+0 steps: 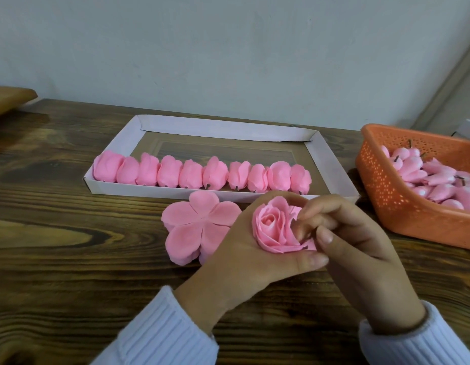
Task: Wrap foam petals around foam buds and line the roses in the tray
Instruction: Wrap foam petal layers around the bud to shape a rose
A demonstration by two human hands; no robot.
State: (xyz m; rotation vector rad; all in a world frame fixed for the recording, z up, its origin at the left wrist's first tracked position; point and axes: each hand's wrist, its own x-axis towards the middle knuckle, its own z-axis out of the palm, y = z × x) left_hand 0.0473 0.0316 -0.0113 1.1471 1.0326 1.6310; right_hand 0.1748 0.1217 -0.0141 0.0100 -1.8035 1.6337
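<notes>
now the left grip point(241, 248) cups a pink rose point(273, 230), fingers curled round it; the right grip point(360, 246) pinches its outer petal, near the tray point(228, 127).

Close head view, forward and down

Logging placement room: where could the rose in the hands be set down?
Free: tray floor behind the row of roses, the gap between the row's right end and the tray's right wall, and table left of the petal stack. Crowded: tray's front edge, basket of buds.
</notes>
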